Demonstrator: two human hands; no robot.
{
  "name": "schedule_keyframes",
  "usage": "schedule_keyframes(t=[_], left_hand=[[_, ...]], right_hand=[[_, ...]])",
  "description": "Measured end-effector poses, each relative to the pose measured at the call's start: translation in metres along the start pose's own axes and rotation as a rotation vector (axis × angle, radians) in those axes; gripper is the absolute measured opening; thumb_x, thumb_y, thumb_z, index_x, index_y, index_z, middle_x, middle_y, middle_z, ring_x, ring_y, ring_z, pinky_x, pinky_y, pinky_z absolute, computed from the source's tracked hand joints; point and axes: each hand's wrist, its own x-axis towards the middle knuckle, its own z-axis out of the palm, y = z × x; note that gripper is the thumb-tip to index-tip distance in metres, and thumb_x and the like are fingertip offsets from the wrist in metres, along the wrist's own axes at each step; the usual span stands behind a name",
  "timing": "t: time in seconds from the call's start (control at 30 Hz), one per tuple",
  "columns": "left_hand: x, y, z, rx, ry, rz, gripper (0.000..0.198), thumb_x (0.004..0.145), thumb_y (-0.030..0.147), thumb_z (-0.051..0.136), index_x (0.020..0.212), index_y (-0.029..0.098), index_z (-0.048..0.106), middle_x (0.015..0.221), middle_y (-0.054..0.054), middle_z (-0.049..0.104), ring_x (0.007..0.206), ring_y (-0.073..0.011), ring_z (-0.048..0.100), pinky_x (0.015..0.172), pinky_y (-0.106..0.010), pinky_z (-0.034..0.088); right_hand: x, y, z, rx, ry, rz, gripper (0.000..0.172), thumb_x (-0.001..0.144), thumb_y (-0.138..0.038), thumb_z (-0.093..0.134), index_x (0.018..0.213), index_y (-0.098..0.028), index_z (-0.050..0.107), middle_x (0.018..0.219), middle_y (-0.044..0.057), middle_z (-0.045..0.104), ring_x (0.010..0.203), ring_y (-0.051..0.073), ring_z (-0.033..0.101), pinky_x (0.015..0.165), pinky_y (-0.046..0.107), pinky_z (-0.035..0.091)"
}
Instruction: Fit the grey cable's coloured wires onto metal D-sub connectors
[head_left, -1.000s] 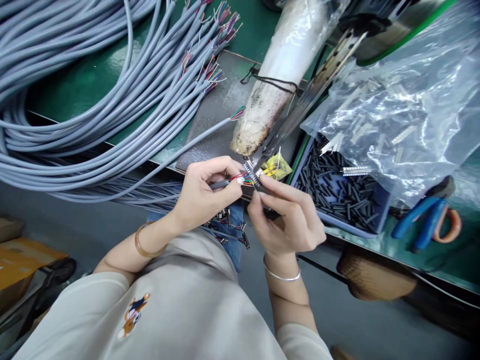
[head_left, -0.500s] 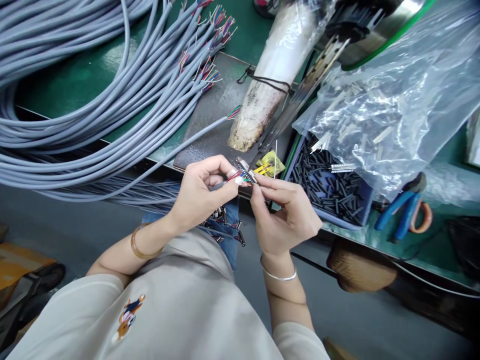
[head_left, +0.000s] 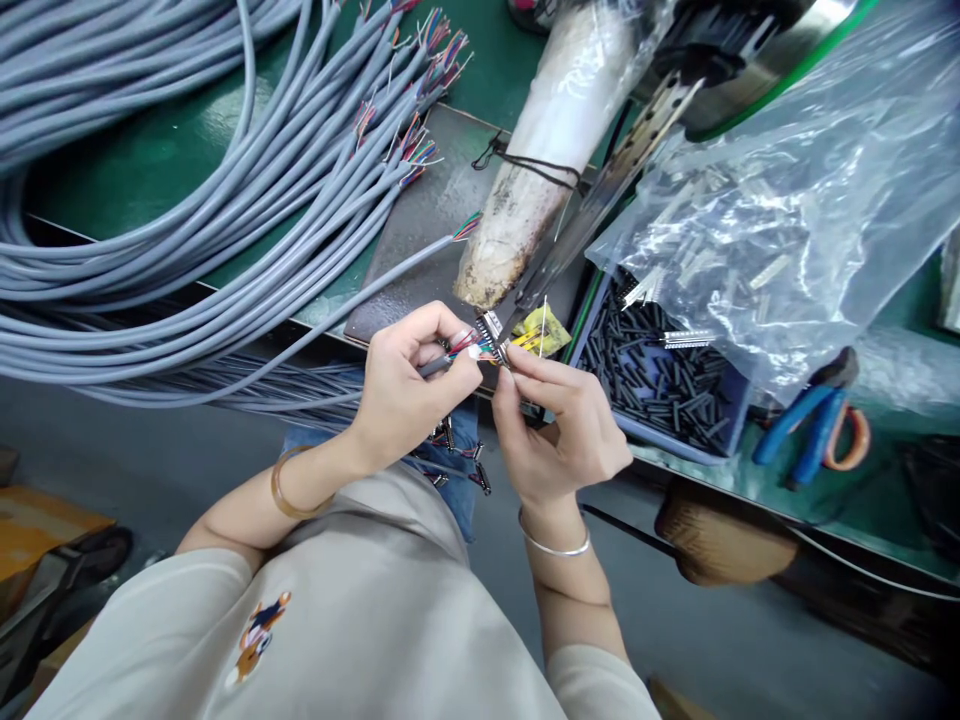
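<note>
A grey cable [head_left: 433,367] is pinched between the thumb and fingers of my left hand [head_left: 409,380]. Thin coloured wires [head_left: 484,352] fan from its stripped end onto a small metal multi-pin connector [head_left: 492,327]. My right hand [head_left: 566,425] grips the connector's near end between thumb and fingertips, which cover part of it. Just beyond the connector is the tip of a dark, long metal tool [head_left: 534,285], with a yellow pad [head_left: 546,332] beside it. A thin silvery wire [head_left: 544,315] stands in front of the pad. Whether the wires are joined to the pins is too small to tell.
Bundled grey cables [head_left: 247,270] fill the bench's left. A white wrapped tube [head_left: 532,170] slants over a dark plate [head_left: 405,240]. On the right are a blue bin [head_left: 733,420] of short black tubes, a plastic bag [head_left: 810,230] of connectors, and blue-handled cutters [head_left: 806,425].
My right hand has shifted slightly left and down with the connector. More of the connector and the grey cable end now shows between my hands. The thin silvery wire has shifted slightly.
</note>
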Motion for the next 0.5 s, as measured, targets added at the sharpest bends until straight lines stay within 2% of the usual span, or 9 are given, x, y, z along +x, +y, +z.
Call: schedule_keyframes(t=[0.1,0.33,0.5], left_hand=[[0.0005,0.0002,0.0012,0.013,0.004,0.009,0.018,0.075,0.015,0.07,0.069,0.019,0.053,0.063,0.004,0.048,0.062,-0.0085,0.054,0.055,-0.018,0.045],[0.0015,0.0064,0.002,0.039,0.028,0.036,0.018,0.076,0.018,0.07,0.068,0.019,0.053,0.07,0.0,0.056,0.065,-0.0091,0.053,0.054,-0.018,0.044],[0.0017,0.0062,-0.0005,0.017,-0.02,-0.005,0.019,0.074,0.02,0.07,0.068,0.019,0.052,0.07,0.001,0.058,0.061,-0.0072,0.049,0.052,-0.018,0.041]], right_hand=[[0.0017,0.0018,0.0001,0.002,-0.006,-0.009,0.021,0.082,-0.008,0.078,0.092,-0.021,0.066,0.101,0.004,0.081,0.085,0.015,0.078,0.077,0.026,0.065],[0.0054,0.0006,-0.0031,-0.049,0.006,-0.077,0.024,0.08,-0.01,0.081,0.098,-0.022,0.07,0.103,0.003,0.082,0.086,0.017,0.079,0.079,0.027,0.066],[0.0005,0.0002,-0.0022,-0.105,0.014,-0.169,0.024,0.079,-0.009,0.081,0.096,-0.02,0.069,0.101,0.004,0.082,0.08,0.016,0.079,0.074,0.024,0.065]])
